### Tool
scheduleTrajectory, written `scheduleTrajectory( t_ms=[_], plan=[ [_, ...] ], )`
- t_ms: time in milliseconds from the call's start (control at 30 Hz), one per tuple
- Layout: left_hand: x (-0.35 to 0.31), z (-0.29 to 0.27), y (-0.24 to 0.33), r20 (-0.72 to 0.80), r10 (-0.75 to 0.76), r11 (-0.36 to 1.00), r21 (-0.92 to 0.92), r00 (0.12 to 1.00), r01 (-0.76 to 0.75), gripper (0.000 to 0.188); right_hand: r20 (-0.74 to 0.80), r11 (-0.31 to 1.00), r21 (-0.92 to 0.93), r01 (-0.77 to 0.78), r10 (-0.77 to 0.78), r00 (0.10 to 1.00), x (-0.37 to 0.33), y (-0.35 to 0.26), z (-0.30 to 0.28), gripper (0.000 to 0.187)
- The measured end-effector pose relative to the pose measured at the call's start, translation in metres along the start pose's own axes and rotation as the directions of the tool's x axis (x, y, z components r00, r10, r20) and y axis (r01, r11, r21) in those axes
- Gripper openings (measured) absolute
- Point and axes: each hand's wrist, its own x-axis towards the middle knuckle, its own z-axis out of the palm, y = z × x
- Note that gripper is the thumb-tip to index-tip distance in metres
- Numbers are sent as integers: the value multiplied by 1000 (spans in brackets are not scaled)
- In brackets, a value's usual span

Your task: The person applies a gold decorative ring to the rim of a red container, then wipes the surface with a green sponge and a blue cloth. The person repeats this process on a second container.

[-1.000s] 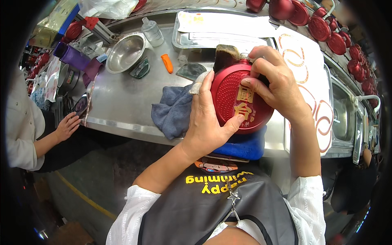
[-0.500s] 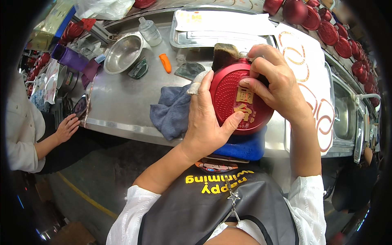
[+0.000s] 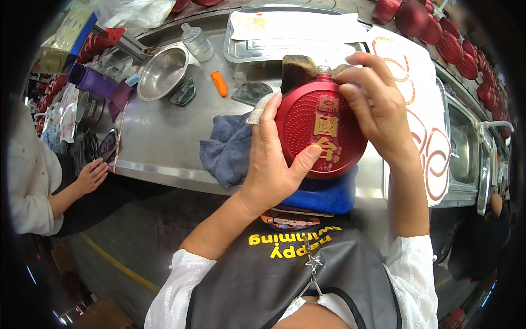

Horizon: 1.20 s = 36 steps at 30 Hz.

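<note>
A round, flat red bottle (image 3: 298,126) stands slightly tilted in front of the person's chest, its dotted face turned up toward the head and a column of gold characters running down it. The left hand (image 3: 272,167) grips the bottle along its left side, the thumb pressed on the lower face and the other fingers reaching round behind. A whitish wrap (image 3: 259,111) shows at that hand's fingertips, just left of the bottle. The right hand (image 3: 381,112) is at the bottle's upper right edge, its fingers bent and parted near the neck; whether they grip anything cannot be told.

Just below the bottle is a blue pad (image 3: 329,196), and a dark block (image 3: 296,71) sits right behind its upper left edge. Left of the bottle, a crumpled grey-blue cloth (image 3: 226,151) lies on the metal desk (image 3: 164,134). Farther left and beyond the bottle are an orange finger sleeve (image 3: 218,84), a steel bowl (image 3: 161,74) and a clear plastic squeeze bottle (image 3: 197,43). Right of the red bottle lies a white sheet (image 3: 402,101) bearing red rings.
</note>
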Motion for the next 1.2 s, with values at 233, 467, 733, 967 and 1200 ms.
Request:
scheduleTrajectory(
  t_ms=[233, 467, 733, 967, 1200],
  plan=[
    [-1, -1, -5, 36, -70, 990, -119, 997, 74, 90, 10, 963, 44, -265, 265, 964, -67, -20, 2, 70],
    [0, -3, -5, 58, -82, 987, -131, 995, 89, 90, 58, 902, 155, -403, 399, 915, -81, -21, 11, 86],
    [0, -1, -6, 39, -43, 996, -83, 998, 46, 92, 72, 887, 189, -422, 416, 907, -81, -22, 13, 92],
    [0, -3, -7, 51, -92, 984, -152, 994, 99, 93, 85, 898, 184, -400, 391, 916, -82, -18, 11, 96],
    [1, -4, -5, 50, -75, 994, -73, 996, 79, 92, 73, 923, 122, -366, 359, 930, -81, -19, 12, 104]
  ],
)
